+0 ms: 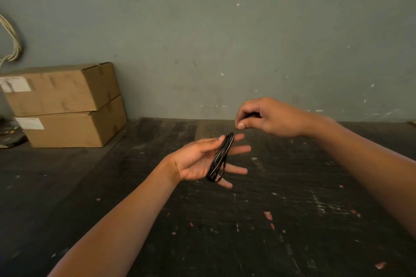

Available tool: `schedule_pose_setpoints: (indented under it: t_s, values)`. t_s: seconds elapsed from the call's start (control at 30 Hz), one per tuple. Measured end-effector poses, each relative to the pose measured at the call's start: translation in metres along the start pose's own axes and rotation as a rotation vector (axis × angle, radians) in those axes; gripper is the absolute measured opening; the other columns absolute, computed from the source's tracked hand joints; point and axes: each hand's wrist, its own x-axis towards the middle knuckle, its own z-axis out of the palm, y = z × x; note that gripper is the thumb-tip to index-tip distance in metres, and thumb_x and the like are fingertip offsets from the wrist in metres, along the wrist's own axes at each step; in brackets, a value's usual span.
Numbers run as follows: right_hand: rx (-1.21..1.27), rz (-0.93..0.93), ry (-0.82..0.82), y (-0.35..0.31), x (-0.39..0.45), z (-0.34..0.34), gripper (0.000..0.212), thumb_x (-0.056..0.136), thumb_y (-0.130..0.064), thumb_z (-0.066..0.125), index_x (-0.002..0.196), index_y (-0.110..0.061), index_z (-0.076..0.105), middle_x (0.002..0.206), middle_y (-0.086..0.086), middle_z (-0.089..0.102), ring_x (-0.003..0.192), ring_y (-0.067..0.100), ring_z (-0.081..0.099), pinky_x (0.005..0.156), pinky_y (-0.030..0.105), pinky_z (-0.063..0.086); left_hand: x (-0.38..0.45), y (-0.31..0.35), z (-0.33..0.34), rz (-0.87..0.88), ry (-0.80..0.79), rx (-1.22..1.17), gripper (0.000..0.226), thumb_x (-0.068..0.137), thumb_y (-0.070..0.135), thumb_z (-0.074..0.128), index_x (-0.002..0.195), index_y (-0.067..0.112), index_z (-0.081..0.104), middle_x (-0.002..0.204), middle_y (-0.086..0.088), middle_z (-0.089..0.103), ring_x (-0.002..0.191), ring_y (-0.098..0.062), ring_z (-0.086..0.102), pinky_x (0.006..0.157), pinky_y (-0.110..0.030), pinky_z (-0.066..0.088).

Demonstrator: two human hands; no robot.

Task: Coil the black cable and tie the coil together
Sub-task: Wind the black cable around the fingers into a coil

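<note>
Your left hand [198, 162] is nearest you, palm up, fingers [236, 170] spread straight, with the coil [219, 159] wrapped round them, its long axis crossing the fingers from thumb side to little finger. Just beyond, your right hand [267, 118] pinches the free end [234, 132] at the coil's top. Both hover over the worktop [292, 209]. Likely next: wrap that end around the bundle.
</note>
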Motion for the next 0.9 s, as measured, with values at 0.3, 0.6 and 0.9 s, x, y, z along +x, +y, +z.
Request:
schedule_pose_setpoints:
  t_s: [0.3,0.6,0.9]
  values:
    - [0.428,0.091,0.19,0.019,-0.001,0.016,0.014,0.094,-0.016,0.059,0.093,-0.028,0.065,0.091,-0.017,0.068,0.09,-0.002,0.062,0.08,0.014,0.047,-0.005,-0.003,0.007,0.093,-0.116,-0.143,0.048,0.1,0.035,0.051,0.145,0.021,0.046,0.067,0.0,0.054,0.058,-0.009,0.052,0.085,-0.049,0.055]
    - [0.876,0.222,0.598,0.023,0.001,0.085,0.012,0.089,-0.008,0.065,0.095,-0.017,0.067,0.081,-0.001,0.072,0.068,0.005,0.065,0.061,0.016,0.05,0.007,-0.004,0.013,0.423,0.174,-0.323,0.042,0.098,0.047,0.043,0.085,0.014,0.065,0.047,0.008,0.02,0.04,-0.006,0.018,0.046,-0.019,0.034]
    - [1.116,0.289,0.606,0.009,0.0,0.123,0.019,0.099,-0.026,0.05,0.103,-0.014,0.064,0.096,-0.002,0.073,0.088,0.011,0.067,0.074,0.026,0.053,0.009,-0.011,0.011,0.57,0.302,-0.452,0.035,0.097,0.041,0.047,0.071,0.018,0.051,0.047,0.007,0.018,0.038,-0.006,0.018,0.037,-0.017,0.035]
